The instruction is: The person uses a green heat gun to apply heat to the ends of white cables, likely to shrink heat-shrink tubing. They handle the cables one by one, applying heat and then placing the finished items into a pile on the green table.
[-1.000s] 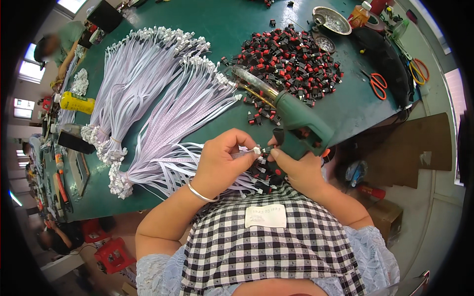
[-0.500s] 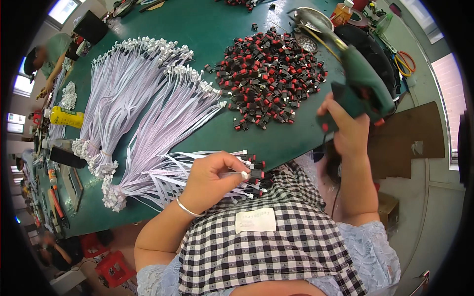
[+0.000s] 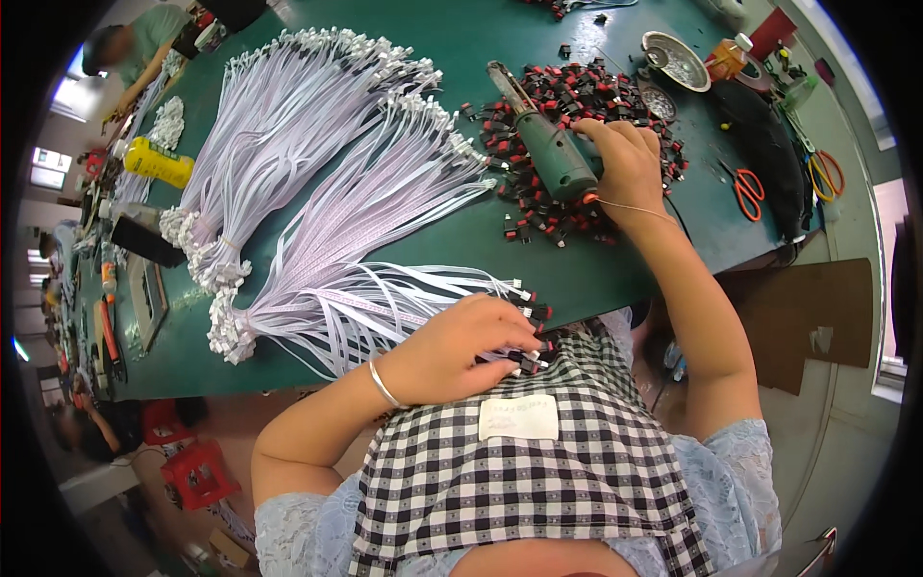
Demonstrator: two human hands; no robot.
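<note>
My left hand lies at the table's near edge, fingers curled over the ends of a bunch of white flat cables. Small black-and-red switches show at those ends, partly under the fingers. My right hand is closed at the side of a green soldering gun, whose handle is hidden by the hand. The gun's metal tip points away and left, above a heap of loose black-and-red switches. Two more cable bundles with white connectors fan out on the left.
Orange-handled scissors lie right of the heap, beside a black cloth-like item. Farther back are a metal dish and an orange bottle. A yellow bottle lies left. Another person works at far left.
My right hand has carried the soldering gun left and away, from the right side to over the heap. My left hand has lowered from a pinched white connector onto the cable ends. The view has shifted.
</note>
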